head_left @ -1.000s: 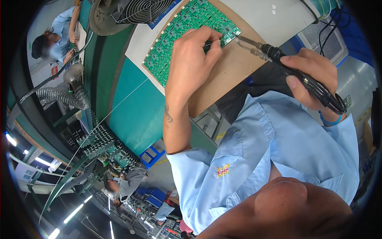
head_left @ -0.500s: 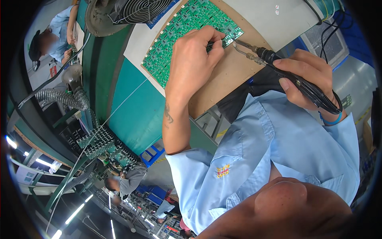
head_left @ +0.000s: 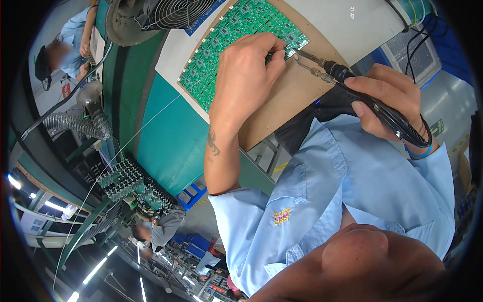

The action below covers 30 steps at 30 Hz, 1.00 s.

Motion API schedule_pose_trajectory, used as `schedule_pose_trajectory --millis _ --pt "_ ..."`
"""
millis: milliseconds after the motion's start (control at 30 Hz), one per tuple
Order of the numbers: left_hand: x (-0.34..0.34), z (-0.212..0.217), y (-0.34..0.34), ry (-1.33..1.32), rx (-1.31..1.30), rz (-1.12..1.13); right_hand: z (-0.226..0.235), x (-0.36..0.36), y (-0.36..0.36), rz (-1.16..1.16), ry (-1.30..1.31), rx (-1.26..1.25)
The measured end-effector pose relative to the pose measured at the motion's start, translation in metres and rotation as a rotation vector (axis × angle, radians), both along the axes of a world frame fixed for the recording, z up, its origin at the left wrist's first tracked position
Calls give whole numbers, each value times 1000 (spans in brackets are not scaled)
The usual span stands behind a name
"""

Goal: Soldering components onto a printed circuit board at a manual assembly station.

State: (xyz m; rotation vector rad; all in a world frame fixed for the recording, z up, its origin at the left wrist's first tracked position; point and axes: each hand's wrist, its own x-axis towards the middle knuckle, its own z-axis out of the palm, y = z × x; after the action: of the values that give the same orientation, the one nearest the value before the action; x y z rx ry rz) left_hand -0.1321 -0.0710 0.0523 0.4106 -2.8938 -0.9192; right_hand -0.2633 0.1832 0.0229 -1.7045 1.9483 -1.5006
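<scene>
Two hands meet over a green circuit board [head_left: 236,45] that lies on a brown backing sheet [head_left: 292,95] on the bench. The left hand [head_left: 246,75] rests on the near edge of the board, covering part of it, fingers curled in and pinching a thin dark tool or wire at the fingertips; what exactly it pinches is too small to tell. Just beside those fingertips, at the board's corner, sits the metal tip of a soldering iron [head_left: 362,95]. The right hand [head_left: 390,103] is closed around the iron's black handle like a pen, well off the board, over the brown sheet's edge and a light blue shirt [head_left: 352,196]. A blue band circles that wrist. Behind the board stands a round fan [head_left: 166,12], and a teal bench panel [head_left: 171,136] runs below. Another person in blue sits at far left.
</scene>
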Motion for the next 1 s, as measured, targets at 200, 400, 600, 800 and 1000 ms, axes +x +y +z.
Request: schedule_pose_trajectory --millis 200,400,600,800,1000 --pt "-4 4 2 -36 -76 -19 3 2 -1 0 -7 12" --pt "-4 4 3 -26 -78 -19 -3 4 0 -8 -30 -46" --pt "-4 3 4 -32 -73 -8 2 3 2 2 16 -4" --pt "-3 2 5 26 -44 0 6 3 4 3 11 12" --pt "0 -1 4 27 -38 2 12 0 6 -9 6 -27"
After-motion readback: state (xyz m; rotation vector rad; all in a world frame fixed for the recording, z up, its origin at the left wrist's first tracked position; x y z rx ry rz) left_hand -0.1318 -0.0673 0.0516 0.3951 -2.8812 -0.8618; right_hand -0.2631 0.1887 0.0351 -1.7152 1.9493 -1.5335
